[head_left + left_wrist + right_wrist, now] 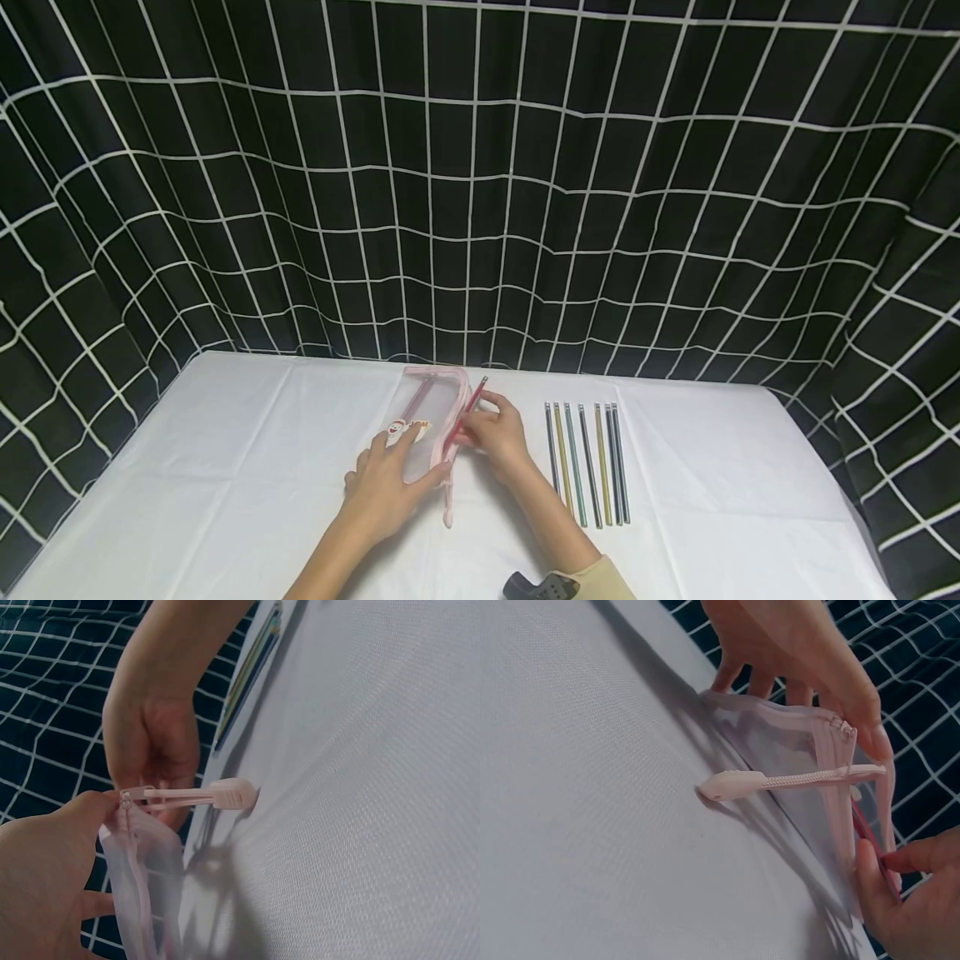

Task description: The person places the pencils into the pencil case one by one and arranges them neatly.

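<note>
A see-through pouch (447,398) with a pink zipped edge lies on the table, its zipper open. A cartoon print (395,428) shows on its side, and a reddish pencil (417,400) is visible inside. My left hand (384,490) grips the pouch, the thumb at the zipped edge and the fingers spread over the side. Between thumb and fingers, my right hand (497,432) pinches a red pencil (477,391), tilted at the pouch's mouth; its lower end is hidden. A pink zipper pull (735,784) hangs from the near end of the zipper.
Right of my right hand, several pencils (575,462) in dark, gold and green lie side by side on the white-covered table (712,483). A black curtain with white grid lines (480,208) surrounds the table's back and sides.
</note>
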The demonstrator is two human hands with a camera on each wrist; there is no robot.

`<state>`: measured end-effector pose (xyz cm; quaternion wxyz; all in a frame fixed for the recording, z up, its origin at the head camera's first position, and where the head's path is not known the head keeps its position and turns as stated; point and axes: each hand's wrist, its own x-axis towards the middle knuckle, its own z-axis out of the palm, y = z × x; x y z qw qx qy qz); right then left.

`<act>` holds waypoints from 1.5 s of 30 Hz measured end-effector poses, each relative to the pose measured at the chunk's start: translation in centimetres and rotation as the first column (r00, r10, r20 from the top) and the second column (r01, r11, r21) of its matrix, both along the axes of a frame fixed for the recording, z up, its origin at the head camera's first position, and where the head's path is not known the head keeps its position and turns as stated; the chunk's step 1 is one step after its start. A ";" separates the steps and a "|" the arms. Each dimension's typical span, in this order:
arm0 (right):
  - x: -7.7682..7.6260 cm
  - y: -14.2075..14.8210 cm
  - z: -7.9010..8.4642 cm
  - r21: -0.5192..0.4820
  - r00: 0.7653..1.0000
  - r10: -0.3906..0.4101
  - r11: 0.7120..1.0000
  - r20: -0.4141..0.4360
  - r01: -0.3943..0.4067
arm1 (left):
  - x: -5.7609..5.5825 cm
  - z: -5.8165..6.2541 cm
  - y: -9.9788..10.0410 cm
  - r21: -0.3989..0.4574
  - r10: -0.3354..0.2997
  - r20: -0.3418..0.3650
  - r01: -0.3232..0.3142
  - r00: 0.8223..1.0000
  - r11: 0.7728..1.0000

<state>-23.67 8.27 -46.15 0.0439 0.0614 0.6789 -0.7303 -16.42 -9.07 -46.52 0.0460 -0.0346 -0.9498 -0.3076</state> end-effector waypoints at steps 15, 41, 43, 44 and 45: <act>0.3 -0.2 0.0 0.111 0.998 0.037 0.993 -0.043 -0.032 | 0.1 -0.1 0.2 -0.005 -0.011 0.000 0.011 1.000 1.000; 0.1 1.5 0.5 0.063 0.993 0.108 0.992 -0.048 -0.105 | 0.0 0.1 0.1 -0.020 -0.014 0.018 0.015 1.000 1.000; 0.2 1.5 0.5 0.052 0.993 0.103 0.994 -0.050 -0.101 | 0.1 0.0 0.1 -0.018 -0.014 0.020 0.014 1.000 1.000; 0.3 1.5 0.6 0.052 0.994 0.101 0.994 -0.049 -0.098 | 0.1 0.0 0.1 -0.018 -0.014 0.021 0.015 1.000 1.000; 0.3 1.5 0.6 0.051 0.994 0.099 0.994 -0.049 -0.097 | 0.1 0.0 0.1 -0.017 -0.015 0.022 0.015 1.000 1.000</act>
